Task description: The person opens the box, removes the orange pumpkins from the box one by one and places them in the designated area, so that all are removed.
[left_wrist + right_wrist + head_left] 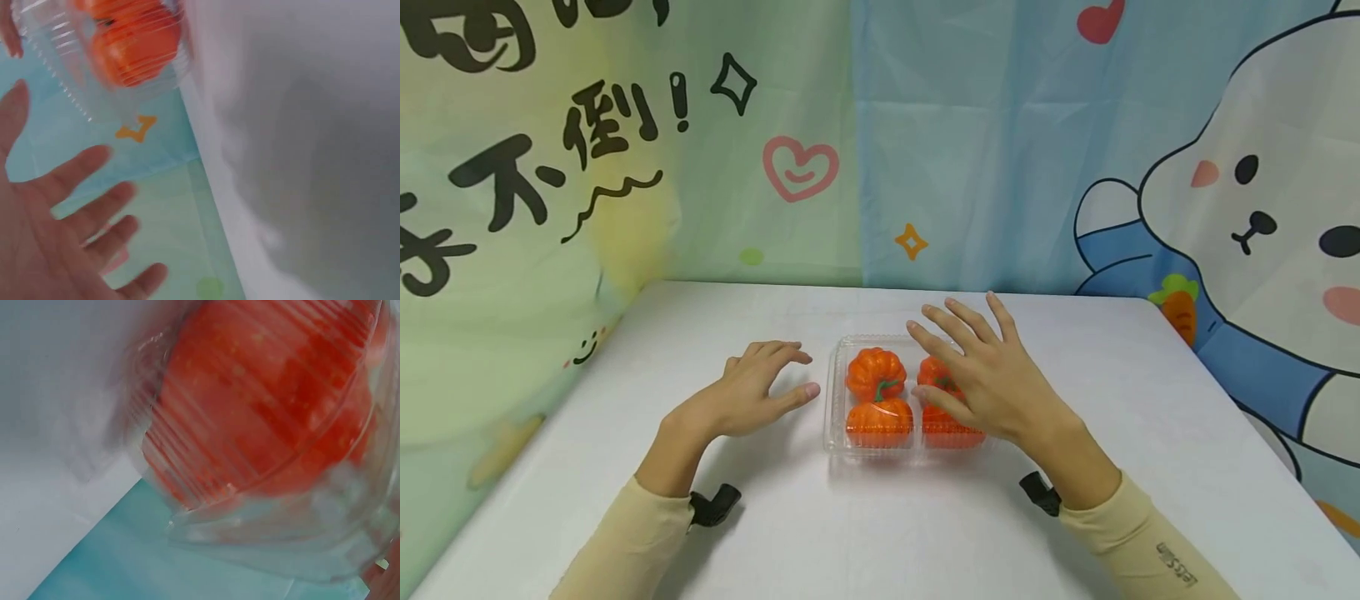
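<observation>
A clear plastic box (838, 392) with several orange pumpkins (880, 423) in it lies on the white table; its lid looks closed in the head view. My left hand (751, 392) is just left of the box, fingers spread and holding nothing. My right hand (992, 375) hovers over the box's right side with fingers spread, covering part of the right-hand pumpkins; whether it touches the box, I cannot tell. In the left wrist view, the left hand's palm (44, 244) shows beside the box (69, 69). Up close in the right wrist view is an orange pumpkin (250, 406) behind ridged clear plastic.
The white table (880, 533) extends around the box on all sides. Behind it hangs a printed cloth (970, 150) with hearts, writing and a white cartoon animal. Black straps (715, 505) are at both wrists.
</observation>
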Motion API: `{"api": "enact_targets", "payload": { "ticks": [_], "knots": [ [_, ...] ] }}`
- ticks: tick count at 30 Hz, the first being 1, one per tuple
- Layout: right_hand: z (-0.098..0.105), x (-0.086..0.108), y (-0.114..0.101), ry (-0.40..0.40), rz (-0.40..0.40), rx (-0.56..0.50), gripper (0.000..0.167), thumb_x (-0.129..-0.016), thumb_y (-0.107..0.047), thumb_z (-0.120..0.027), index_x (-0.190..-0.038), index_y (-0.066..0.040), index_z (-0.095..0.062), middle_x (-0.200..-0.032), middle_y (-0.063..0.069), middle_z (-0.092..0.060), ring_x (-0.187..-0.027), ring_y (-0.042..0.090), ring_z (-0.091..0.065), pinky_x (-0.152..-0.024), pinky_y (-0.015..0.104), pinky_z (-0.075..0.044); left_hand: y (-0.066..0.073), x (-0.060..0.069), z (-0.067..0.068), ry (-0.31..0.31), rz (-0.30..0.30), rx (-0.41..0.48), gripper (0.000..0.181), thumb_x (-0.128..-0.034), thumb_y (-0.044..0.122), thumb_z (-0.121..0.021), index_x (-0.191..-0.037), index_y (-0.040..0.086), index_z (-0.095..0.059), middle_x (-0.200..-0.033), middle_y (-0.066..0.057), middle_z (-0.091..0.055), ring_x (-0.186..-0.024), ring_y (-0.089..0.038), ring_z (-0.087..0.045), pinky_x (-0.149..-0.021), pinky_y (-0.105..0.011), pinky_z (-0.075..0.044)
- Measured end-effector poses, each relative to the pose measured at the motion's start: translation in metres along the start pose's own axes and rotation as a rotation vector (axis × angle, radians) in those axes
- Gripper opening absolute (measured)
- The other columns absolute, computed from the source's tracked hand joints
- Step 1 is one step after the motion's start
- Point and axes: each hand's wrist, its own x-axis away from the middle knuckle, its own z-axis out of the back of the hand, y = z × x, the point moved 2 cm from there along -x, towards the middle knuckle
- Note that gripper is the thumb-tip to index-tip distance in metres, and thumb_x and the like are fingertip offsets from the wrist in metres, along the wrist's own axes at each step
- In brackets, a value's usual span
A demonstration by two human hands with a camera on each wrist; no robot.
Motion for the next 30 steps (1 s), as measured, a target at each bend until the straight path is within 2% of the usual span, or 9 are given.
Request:
{"api": "enact_targets", "payload": {
  "ticks": [5,12,17,24,30],
  "knots": [
    [-0.001,-0.001,-0.006,0.018,0.022,-0.005,0.068,-0.101,-0.062,-0.044,-0.156,-0.022,-0.044,-0.157,0.009,-0.046,-0.149,0.034,-0.034,-0.121,0.065,-0.010,0.000,0.003,0.002,-0.057,0.009,0.025,0.055,-0.1007,0.062,-0.052,-0.131,0.017,-0.064,-0.153,-0.014,-0.048,-0.145,-0.037,-0.035,-0.105,-0.066,-0.028],
    [0.000,-0.001,-0.012,0.016,0.041,-0.006,0.069,-0.097,-0.057,-0.056,-0.155,-0.021,-0.044,-0.157,0.009,-0.046,-0.148,0.033,-0.036,-0.122,0.064,-0.011,0.002,0.004,-0.001,-0.088,0.010,0.051,0.042,-0.1014,0.060,-0.052,-0.118,0.024,-0.068,-0.154,-0.011,-0.047,-0.146,-0.035,-0.034,-0.106,-0.066,-0.028],
    [-0.001,-0.002,-0.018,0.022,0.070,-0.022,0.066,-0.100,-0.059,-0.050,-0.154,-0.020,-0.047,-0.155,0.009,-0.048,-0.147,0.033,-0.038,-0.122,0.064,-0.013,0.002,0.005,-0.005,-0.106,0.004,0.077,0.034,-0.1020,0.056,-0.054,-0.111,0.027,-0.070,-0.155,-0.012,-0.046,-0.147,-0.038,-0.031,-0.107,-0.067,-0.026],
    [-0.001,-0.002,-0.025,0.053,0.119,-0.024,0.067,-0.099,-0.062,-0.049,-0.152,-0.020,-0.049,-0.152,0.009,-0.050,-0.147,0.034,-0.038,-0.122,0.063,-0.014,0.003,0.007,-0.007,-0.156,0.005,0.142,0.026,-0.1034,0.048,-0.056,-0.108,0.027,-0.070,-0.155,-0.010,-0.046,-0.147,-0.035,-0.031,-0.111,-0.072,-0.022],
    [-0.002,-0.002,-0.031,0.051,0.147,-0.047,0.067,-0.099,-0.062,-0.049,-0.150,-0.019,-0.053,-0.152,0.009,-0.051,-0.146,0.034,-0.040,-0.122,0.061,-0.014,0.004,0.005,-0.008,-0.191,0.000,0.165,0.031,-0.1042,0.045,-0.056,-0.108,0.019,-0.072,-0.155,-0.010,-0.046,-0.146,-0.035,-0.030,-0.110,-0.077,-0.018]
  ]
}}
